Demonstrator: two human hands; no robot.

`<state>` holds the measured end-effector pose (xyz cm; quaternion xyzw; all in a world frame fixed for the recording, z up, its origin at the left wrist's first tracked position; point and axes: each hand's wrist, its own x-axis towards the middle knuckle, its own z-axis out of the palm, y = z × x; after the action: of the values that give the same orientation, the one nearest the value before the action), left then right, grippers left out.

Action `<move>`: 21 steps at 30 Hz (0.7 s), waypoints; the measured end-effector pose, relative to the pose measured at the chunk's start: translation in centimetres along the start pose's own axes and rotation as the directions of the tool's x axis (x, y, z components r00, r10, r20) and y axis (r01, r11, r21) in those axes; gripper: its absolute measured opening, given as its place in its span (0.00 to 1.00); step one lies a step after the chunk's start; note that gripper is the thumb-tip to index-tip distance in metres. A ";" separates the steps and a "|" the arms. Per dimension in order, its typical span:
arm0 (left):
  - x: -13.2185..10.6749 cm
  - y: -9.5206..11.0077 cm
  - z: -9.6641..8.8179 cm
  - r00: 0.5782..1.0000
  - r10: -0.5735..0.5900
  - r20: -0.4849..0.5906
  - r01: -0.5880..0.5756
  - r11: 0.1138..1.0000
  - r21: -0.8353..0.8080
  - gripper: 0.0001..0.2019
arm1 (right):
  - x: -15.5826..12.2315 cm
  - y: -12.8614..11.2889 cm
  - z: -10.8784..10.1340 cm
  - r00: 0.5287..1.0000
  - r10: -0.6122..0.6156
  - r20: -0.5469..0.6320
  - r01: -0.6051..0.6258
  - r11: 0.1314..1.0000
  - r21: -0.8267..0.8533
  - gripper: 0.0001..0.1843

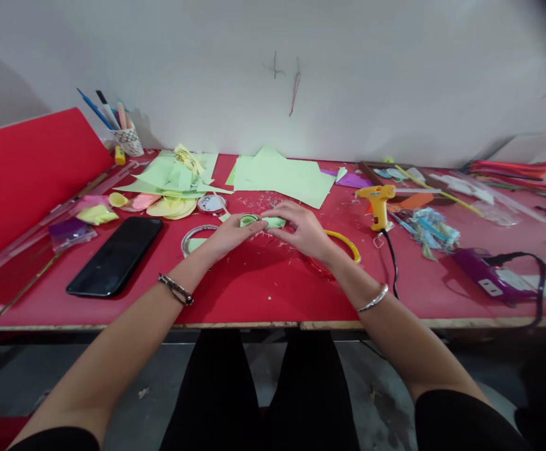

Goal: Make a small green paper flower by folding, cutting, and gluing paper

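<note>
Both hands meet over the middle of the red table, working on one rolled piece of light green paper (275,222). My left hand (232,237) is closed around its left end, where a curled, coil-like edge shows. My right hand (301,230) pinches the right end between thumb and fingers. Under my left wrist lies a pale ring (189,238), with some green paper inside it. Beneath my right wrist are a yellow ring (350,243) and a red one, partly covered by the arm. Small paper shreds (258,202) are scattered just beyond the hands.
Green paper sheets (282,178) lie at the back. On the left are a black phone (115,257), yellow paper pieces (173,207) and a pen cup (129,141). To the right stand a yellow glue gun (377,203) with its cord, blue tassels (430,228) and a purple power strip (486,272).
</note>
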<state>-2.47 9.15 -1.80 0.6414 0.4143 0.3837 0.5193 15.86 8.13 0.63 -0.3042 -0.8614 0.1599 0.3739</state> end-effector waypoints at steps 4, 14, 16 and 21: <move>0.1 -0.2 0.0 1.000 -0.002 0.016 0.003 0.999 -0.053 0.14 | 0.0 -0.3 -0.1 1.000 -0.018 -0.006 0.018 1.000 0.019 0.14; -0.4 1.1 0.1 0.996 0.022 0.087 -0.036 0.987 0.158 0.15 | 0.0 -0.3 -0.3 0.994 0.077 -0.077 -0.071 0.995 0.074 0.07; -0.4 1.2 0.2 0.993 0.064 0.101 -0.087 0.965 0.247 0.15 | 0.0 -0.3 -0.1 0.984 0.130 -0.124 -0.112 0.983 0.143 0.08; -0.2 0.6 0.5 0.969 0.179 0.170 -0.228 0.911 0.344 0.17 | -0.1 -0.3 0.7 0.976 0.194 -0.100 -0.157 0.942 0.297 0.09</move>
<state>-2.01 8.70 -1.35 0.7897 0.3725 0.3092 0.3767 15.28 7.79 0.23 -0.3321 -0.7726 0.2963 0.4528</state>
